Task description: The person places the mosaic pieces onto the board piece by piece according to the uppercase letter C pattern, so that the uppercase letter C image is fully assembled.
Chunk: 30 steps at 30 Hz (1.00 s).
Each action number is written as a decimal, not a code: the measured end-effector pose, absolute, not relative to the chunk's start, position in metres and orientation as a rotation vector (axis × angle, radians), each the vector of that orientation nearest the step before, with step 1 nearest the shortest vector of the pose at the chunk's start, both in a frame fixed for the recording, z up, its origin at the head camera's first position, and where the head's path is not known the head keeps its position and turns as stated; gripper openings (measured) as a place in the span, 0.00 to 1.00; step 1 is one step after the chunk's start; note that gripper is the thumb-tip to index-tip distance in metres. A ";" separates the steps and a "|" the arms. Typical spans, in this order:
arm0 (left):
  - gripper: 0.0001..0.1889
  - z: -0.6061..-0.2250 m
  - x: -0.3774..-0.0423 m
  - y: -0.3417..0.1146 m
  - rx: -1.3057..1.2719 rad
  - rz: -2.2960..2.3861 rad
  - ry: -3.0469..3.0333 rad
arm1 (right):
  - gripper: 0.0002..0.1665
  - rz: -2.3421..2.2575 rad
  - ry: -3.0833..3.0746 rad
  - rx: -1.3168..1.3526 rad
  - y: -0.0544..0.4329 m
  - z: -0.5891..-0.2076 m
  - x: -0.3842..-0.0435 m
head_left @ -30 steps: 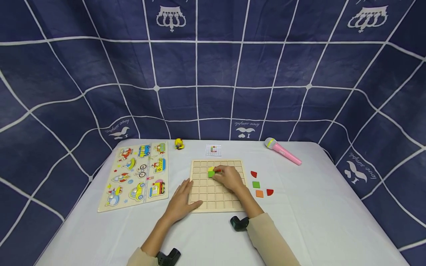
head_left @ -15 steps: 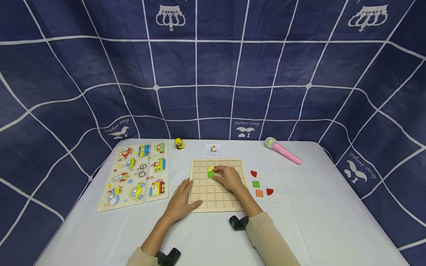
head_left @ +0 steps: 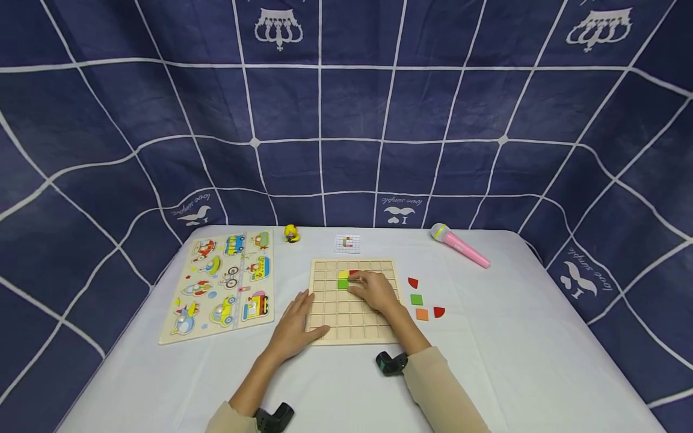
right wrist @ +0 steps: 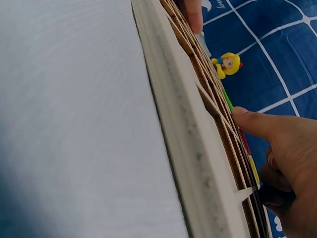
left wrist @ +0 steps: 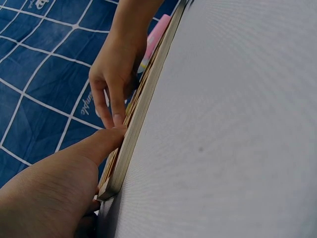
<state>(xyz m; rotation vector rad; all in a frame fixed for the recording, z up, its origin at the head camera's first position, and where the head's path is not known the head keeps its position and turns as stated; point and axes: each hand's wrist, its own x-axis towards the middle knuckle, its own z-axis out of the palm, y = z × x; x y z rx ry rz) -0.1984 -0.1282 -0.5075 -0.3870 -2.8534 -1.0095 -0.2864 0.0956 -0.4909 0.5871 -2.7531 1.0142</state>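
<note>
A wooden grid board [head_left: 338, 316] lies on the white table. My left hand [head_left: 293, 329] rests at its left side, fingers stretched along the edge and thumb over the near-left part; in the left wrist view that thumb [left wrist: 101, 144] reaches the board's edge. Near the board's middle, my right hand [head_left: 375, 291] bends over the cells with thumb and index finger apart. Its index fingertip is right at a red tile [head_left: 353, 272], which it partly covers. A yellow tile [head_left: 343, 275] and a green tile [head_left: 343, 284] sit just left of these fingertips.
Right of the board lie a red quarter-round tile [head_left: 413, 282], a green square [head_left: 416, 299], an orange square [head_left: 422, 314] and another red piece [head_left: 439, 312]. Around stand a picture puzzle [head_left: 219, 288], a yellow figurine [head_left: 291, 233], a pattern card [head_left: 347, 243] and a pink microphone [head_left: 460, 246].
My right fingertips have shifted slightly to the right, and more of the red tile and the green tile shows. The left hand has stayed put on the board.
</note>
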 end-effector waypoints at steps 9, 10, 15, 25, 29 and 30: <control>0.47 -0.510 -0.198 -0.127 -0.389 -1.029 -2.861 | 0.16 1.062 -2.753 0.556 0.116 -0.479 -0.280; 0.47 -0.510 -0.198 -0.127 -0.391 -1.031 -2.859 | 0.16 1.067 -2.743 0.556 0.121 -0.475 -0.279; 0.47 -0.510 -0.198 -0.127 -0.393 -1.033 -2.855 | 0.15 1.033 -2.731 0.512 0.154 -0.462 -0.271; 0.47 -0.506 -0.197 -0.128 -0.382 -1.037 -2.856 | 0.15 0.997 -2.819 0.399 0.225 -0.459 -0.256; 0.47 -0.506 -0.198 -0.128 -0.378 -1.032 -2.862 | 0.14 1.033 -2.884 0.338 0.242 -0.467 -0.250; 0.47 -0.506 -0.198 -0.127 -0.377 -1.031 -2.865 | 0.14 1.034 -2.895 0.333 0.244 -0.468 -0.249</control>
